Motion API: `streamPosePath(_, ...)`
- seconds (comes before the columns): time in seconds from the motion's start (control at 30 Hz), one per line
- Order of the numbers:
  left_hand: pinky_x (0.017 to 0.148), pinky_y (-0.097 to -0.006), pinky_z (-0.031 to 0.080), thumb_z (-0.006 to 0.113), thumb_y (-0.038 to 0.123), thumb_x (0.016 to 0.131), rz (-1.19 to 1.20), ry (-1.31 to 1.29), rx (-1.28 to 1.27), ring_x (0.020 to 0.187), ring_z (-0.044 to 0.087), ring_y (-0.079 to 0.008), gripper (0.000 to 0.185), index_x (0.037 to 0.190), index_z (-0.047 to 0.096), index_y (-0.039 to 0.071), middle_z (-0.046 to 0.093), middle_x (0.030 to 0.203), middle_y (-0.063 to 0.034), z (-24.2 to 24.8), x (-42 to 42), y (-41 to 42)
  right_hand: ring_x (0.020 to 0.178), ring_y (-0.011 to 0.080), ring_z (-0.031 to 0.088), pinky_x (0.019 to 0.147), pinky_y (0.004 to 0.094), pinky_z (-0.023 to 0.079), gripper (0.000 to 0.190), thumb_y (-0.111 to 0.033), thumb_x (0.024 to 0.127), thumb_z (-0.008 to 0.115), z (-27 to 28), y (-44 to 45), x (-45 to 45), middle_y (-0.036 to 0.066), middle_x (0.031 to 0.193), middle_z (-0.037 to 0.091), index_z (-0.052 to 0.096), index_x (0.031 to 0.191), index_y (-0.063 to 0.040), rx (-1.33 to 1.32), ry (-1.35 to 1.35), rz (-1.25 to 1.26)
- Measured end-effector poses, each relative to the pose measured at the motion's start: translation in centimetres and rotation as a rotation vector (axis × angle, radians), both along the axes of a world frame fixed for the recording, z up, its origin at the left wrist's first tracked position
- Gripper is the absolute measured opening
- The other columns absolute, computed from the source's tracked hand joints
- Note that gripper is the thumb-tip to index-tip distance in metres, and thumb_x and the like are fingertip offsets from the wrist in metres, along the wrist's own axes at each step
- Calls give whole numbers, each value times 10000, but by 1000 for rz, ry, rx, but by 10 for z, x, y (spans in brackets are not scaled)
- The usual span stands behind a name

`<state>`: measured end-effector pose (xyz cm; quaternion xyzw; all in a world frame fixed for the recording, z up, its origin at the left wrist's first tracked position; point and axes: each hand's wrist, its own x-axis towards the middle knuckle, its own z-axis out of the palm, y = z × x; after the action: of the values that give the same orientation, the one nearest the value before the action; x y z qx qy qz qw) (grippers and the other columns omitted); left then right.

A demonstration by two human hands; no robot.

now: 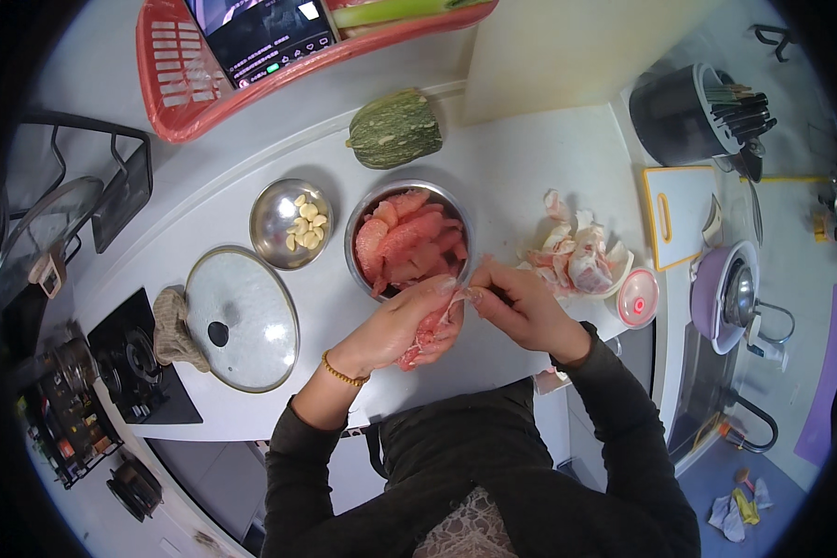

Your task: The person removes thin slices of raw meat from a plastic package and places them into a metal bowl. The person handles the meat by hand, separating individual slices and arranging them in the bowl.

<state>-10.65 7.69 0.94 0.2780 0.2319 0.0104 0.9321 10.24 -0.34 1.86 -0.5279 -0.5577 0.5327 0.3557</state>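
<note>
My left hand (408, 321), with a beaded bracelet at the wrist, cups a piece of red pomelo flesh (429, 338) at the near edge of a steel bowl. Thumb and fingers of my right hand (519, 303) pinch the pale membrane (459, 296) at the top of that piece. Peeled red pomelo segments (411, 237) fill much of the steel bowl (350, 240) just beyond my hands. To the right, a heap of pale pomelo membranes and peel (572, 254) lies on the white counter (502, 174).
Left of the pomelo stands a small steel bowl (268, 230) with garlic cloves (307, 223). Nearer are a glass lid (244, 314) and a cloth (174, 328) by the hob (139, 363). A green squash (397, 129) sits behind; a red-lidded container (637, 298) is at right.
</note>
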Motion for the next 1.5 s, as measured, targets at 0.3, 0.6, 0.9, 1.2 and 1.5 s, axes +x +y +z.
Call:
streamPosePath(0.3, 435, -227, 299, 390, 373, 1105, 270, 90, -35, 506, 361, -79, 343, 961, 482, 76, 413, 673, 5, 0, -20, 8, 682, 68, 505, 618, 239, 408, 187, -204, 1044, 575, -22, 1, 24, 0, 796, 611, 582, 959, -37, -158, 118, -368)
streamPosePath(0.6, 782, -448, 502, 526, 328, 1056, 323, 675, 1446, 908, 630, -453, 316, 1100, 526, 15, 648, 961, -246, -48, 14, 32, 626, 26, 457, 550, 200, 355, 219, -248, 1040, 608, -54, -26, 19, -25, 780, 613, 619, 935, -56, -282, 355, -608)
streamPosePath(0.9, 887, -384, 485, 432, 319, 1099, 417, 646, 1181, 955, 637, -296, 378, 1180, 574, -22, 665, 1040, -193, -64, -2, 70, 637, 50, 486, 572, 207, 368, 208, -232, 1048, 589, -59, -45, 22, -10, 792, 614, 617, 929, -64, -283, 356, -609)
streamPosePath(1.2, 926, -312, 495, 546, 285, 1065, 875, 676, 588, 1067, 579, -136, 302, 1263, 575, 58, 624, 1178, -54, -78, -38, 14, 630, 36, 478, 566, 197, 374, 195, -239, 1040, 604, -55, -42, 12, -21, 787, 621, 615, 938, -74, -349, 364, -589)
streamPosePath(1.5, 794, -248, 486, 577, 206, 1053, 984, 633, 583, 923, 544, -94, 222, 1194, 555, 35, 597, 1051, -29, -102, -31, -20, 611, 23, 462, 551, 188, 369, 214, -260, 1036, 613, -65, -42, -2, -30, 785, 621, 612, 926, -77, -346, 402, -537)
